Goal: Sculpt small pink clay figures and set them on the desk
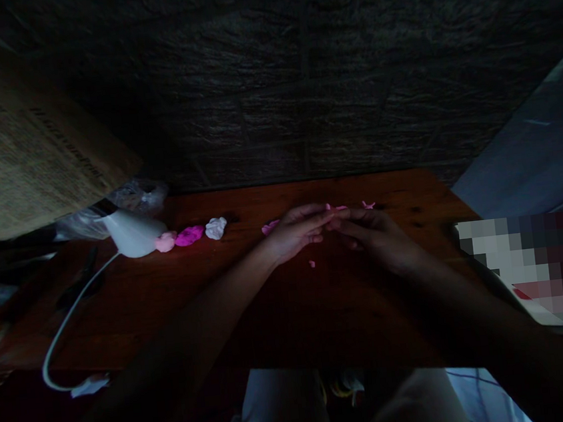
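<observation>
Above the wooden table (251,308), my left hand (296,231) and my right hand (371,232) meet at the fingertips. Between them they pinch a small piece of pink clay (337,208). Another pink lump (270,226) lies just behind my left wrist, partly hidden. A thin pink scrap (368,205) rests beyond my right hand, and a tiny pink crumb (312,263) sits nearer me, below my left hand.
White (216,228), magenta (189,235) and light pink (166,241) lumps line up beside a white cone-shaped object (135,233) with a cable. Dark scissors (82,282) lie left. A brick wall (273,84) stands behind; a paper bag (32,136) is upper left.
</observation>
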`<state>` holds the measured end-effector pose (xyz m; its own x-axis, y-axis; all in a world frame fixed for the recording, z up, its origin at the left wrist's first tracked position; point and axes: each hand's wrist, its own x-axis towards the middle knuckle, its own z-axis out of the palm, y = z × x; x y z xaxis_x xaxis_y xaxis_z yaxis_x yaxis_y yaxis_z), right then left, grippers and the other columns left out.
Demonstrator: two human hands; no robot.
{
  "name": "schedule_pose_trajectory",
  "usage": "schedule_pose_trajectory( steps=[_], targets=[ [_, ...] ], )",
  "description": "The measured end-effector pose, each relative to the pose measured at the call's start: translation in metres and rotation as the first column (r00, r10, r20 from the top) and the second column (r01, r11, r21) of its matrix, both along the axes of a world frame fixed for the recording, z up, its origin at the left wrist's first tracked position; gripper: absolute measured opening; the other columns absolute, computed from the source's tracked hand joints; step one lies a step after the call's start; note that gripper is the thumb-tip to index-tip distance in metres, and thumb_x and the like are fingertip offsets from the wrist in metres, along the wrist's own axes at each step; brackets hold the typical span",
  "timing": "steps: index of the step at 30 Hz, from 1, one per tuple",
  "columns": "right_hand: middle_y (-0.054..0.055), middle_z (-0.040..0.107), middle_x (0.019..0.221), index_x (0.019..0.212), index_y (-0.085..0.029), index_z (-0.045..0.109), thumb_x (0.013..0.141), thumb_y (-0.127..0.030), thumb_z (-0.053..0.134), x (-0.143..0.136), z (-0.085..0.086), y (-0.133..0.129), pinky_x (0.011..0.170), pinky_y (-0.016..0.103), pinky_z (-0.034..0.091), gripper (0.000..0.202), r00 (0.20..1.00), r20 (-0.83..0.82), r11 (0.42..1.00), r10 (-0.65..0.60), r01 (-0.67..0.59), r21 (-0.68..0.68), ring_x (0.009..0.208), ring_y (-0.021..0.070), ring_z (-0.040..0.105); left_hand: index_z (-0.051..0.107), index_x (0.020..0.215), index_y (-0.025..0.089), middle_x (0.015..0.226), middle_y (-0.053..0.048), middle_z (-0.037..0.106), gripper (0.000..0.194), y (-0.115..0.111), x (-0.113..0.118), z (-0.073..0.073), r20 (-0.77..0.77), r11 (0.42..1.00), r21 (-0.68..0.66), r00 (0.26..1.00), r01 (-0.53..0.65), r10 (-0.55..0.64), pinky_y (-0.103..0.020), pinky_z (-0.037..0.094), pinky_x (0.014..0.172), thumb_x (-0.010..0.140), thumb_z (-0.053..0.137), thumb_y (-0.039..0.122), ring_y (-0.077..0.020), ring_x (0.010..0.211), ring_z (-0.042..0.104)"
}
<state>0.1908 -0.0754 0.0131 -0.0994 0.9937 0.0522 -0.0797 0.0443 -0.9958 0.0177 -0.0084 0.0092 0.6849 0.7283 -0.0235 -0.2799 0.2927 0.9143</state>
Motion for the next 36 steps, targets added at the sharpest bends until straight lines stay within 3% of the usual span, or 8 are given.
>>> schedule_pose_trajectory(
  steps=[7, 10, 13, 19, 26, 32, 36],
  targets=[
    [-0.002, 0.063, 0.076, 0.083, -0.022, 0.080, 0.070, -0.053, 0.088, -0.0007, 0.0019, 0.0008, 0.048, 0.023, 0.029, 0.034, 0.999, -0.033, 0.999, -0.031, 0.031, -0.011, 0.054, 0.0059, 0.039, 0.076, 0.090, 0.016, 0.087, -0.001, 0.069, 0.028, -0.0009, 0.0009, 0.0009, -0.016, 0.999, 0.039, 1.000, -0.014, 0.015, -0.020, 0.036, 0.063, 0.074, 0.088, 0.036, -0.0080, 0.078, 0.058],
    [-0.002, 0.064, 0.075, 0.084, -0.022, 0.079, 0.070, -0.049, 0.088, 0.0000, 0.0022, 0.0016, 0.047, 0.023, 0.027, 0.032, 0.991, -0.086, 0.995, -0.103, 0.103, -0.001, 0.054, 0.0065, 0.039, 0.076, 0.089, 0.016, 0.080, 0.001, 0.065, 0.034, -0.0013, 0.0012, 0.0006, 0.008, 0.999, 0.029, 1.000, -0.018, 0.018, -0.021, 0.034, 0.060, 0.071, 0.090, 0.041, -0.0059, 0.069, 0.051],
    [-0.001, 0.065, 0.075, 0.089, -0.023, 0.080, 0.072, -0.048, 0.087, 0.0002, 0.0044, 0.0005, 0.046, 0.024, 0.027, 0.031, 0.980, -0.144, 0.989, -0.138, 0.144, 0.034, 0.055, 0.0078, 0.041, 0.075, 0.086, 0.014, 0.079, 0.001, 0.064, 0.041, -0.0020, 0.0000, 0.0012, 0.010, 0.998, 0.017, 0.998, 0.063, -0.064, -0.021, 0.032, 0.057, 0.068, 0.091, 0.047, -0.0042, 0.062, 0.042],
    [-0.002, 0.064, 0.070, 0.087, -0.024, 0.081, 0.071, -0.050, 0.089, -0.0014, 0.0070, -0.0037, 0.048, 0.024, 0.028, 0.032, 0.996, -0.089, 0.999, -0.031, 0.034, 0.030, 0.055, 0.0074, 0.039, 0.074, 0.086, 0.013, 0.070, 0.003, 0.055, 0.041, -0.0028, -0.0022, 0.0015, -0.001, 0.979, -0.063, 0.981, 0.193, -0.193, -0.022, 0.030, 0.057, 0.067, 0.094, 0.044, -0.0058, 0.062, 0.041],
    [-0.001, 0.064, 0.073, 0.086, -0.022, 0.079, 0.075, -0.048, 0.088, -0.0012, 0.0067, -0.0030, 0.047, 0.024, 0.026, 0.029, 0.997, -0.081, 0.998, -0.003, 0.007, 0.055, 0.055, 0.0072, 0.041, 0.069, 0.083, 0.013, 0.074, 0.001, 0.055, 0.039, -0.0020, -0.0042, 0.0006, 0.002, 0.969, -0.105, 0.975, 0.223, -0.224, -0.024, 0.030, 0.057, 0.076, 0.087, 0.047, -0.0066, 0.062, 0.042],
    [-0.003, 0.060, 0.070, 0.088, -0.021, 0.077, 0.078, -0.051, 0.085, -0.0016, 0.0048, -0.0020, 0.047, 0.024, 0.026, 0.032, 0.998, -0.064, 0.998, 0.002, 0.002, 0.068, 0.054, 0.0073, 0.038, 0.068, 0.079, 0.013, 0.069, 0.002, 0.050, 0.028, -0.0039, -0.0024, 0.0015, 0.024, 0.974, -0.078, 0.977, 0.214, -0.213, -0.025, 0.029, 0.058, 0.078, 0.085, 0.035, -0.0075, 0.063, 0.041],
    [-0.004, 0.057, 0.065, 0.087, -0.021, 0.076, 0.077, -0.054, 0.085, -0.0020, 0.0052, -0.0018, 0.047, 0.024, 0.025, 0.035, 0.997, -0.081, 0.997, 0.013, -0.007, 0.075, 0.053, 0.0072, 0.037, 0.068, 0.077, 0.013, 0.070, 0.002, 0.051, 0.031, -0.0034, -0.0008, 0.0007, 0.045, 0.978, -0.055, 0.979, 0.199, -0.197, -0.025, 0.029, 0.057, 0.075, 0.087, 0.037, -0.0075, 0.063, 0.042]
  ],
)
